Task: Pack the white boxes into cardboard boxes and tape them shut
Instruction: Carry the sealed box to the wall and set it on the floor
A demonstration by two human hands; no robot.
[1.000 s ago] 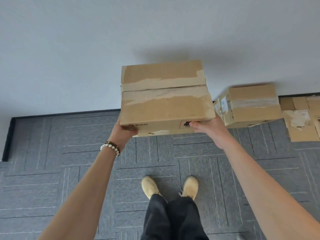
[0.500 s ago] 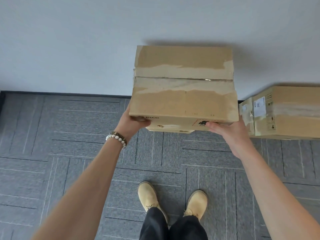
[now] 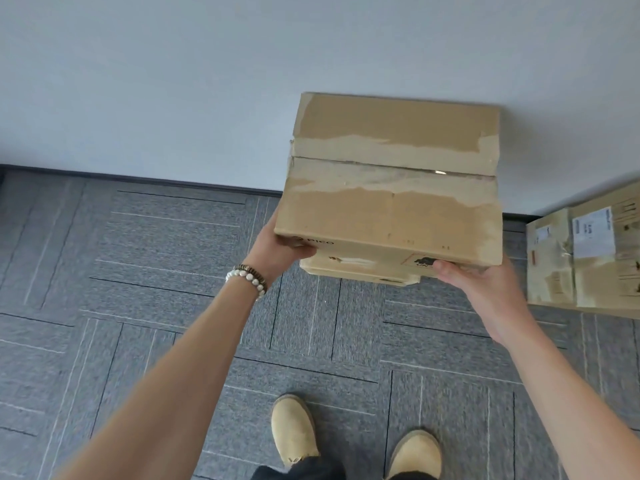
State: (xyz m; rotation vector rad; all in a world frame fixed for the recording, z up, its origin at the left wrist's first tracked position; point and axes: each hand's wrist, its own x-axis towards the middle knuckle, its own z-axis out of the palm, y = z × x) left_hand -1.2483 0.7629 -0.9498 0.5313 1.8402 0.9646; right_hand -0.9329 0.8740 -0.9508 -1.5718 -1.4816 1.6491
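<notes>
Both hands, the left hand (image 3: 277, 242) and the right hand (image 3: 485, 292), gripped a box (image 3: 391, 188) by its bottom edges, up over the floor (image 3: 156, 271). Its top seam maybe lacked tape. Next it needed setting down beside the other box (image 3: 588, 261).

We read "PICO" on the front side of the cardboard box (image 3: 391, 188); the labels on the neighbouring box (image 3: 588, 261) are too small.

A single head-worn wide-angle view looks steeply down and forward from standing height, close over the box (image 3: 391, 188), with the shoes (image 3: 294, 429) at the bottom edge below it and the wall (image 3: 207, 81) above.
</notes>
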